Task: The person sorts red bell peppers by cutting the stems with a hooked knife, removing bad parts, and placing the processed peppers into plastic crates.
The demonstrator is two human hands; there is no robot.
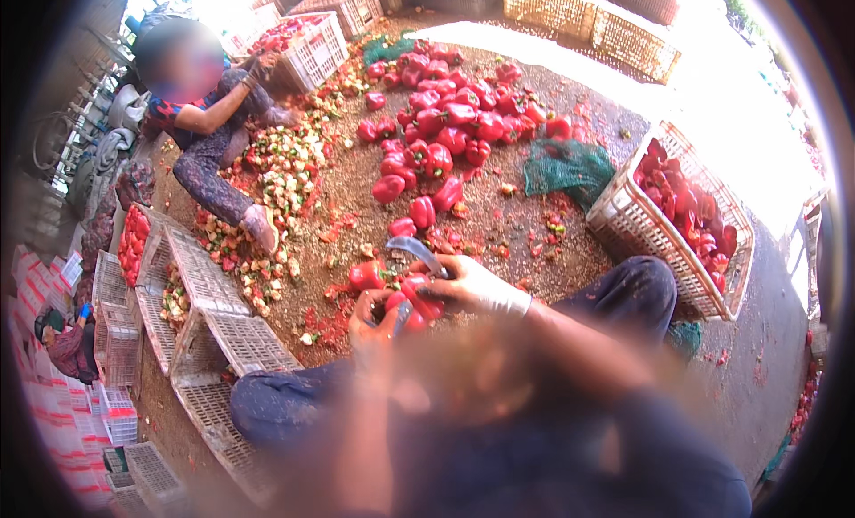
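My right hand (471, 287) grips a curved knife (415, 249); its bright hooked blade points away to the upper left. A pale wrap covers the wrist. My left hand (374, 324) holds a red bell pepper (421, 309) low between my knees, and the right fingers are close against it. Whether this pepper is whole or split is partly hidden by the fingers. Just beyond my left hand, another red pepper (366, 275) lies on the littered ground. Farther out spreads a heap of whole red bell peppers (454, 117).
At right stands a plastic crate (668, 231) of cut peppers, near a green mesh net (568, 169). Tipped crates (207, 271) border my left knee. A co-worker (207, 117) sits at upper left by another crate (314, 54), with pepper cores (284, 164) piled nearby.
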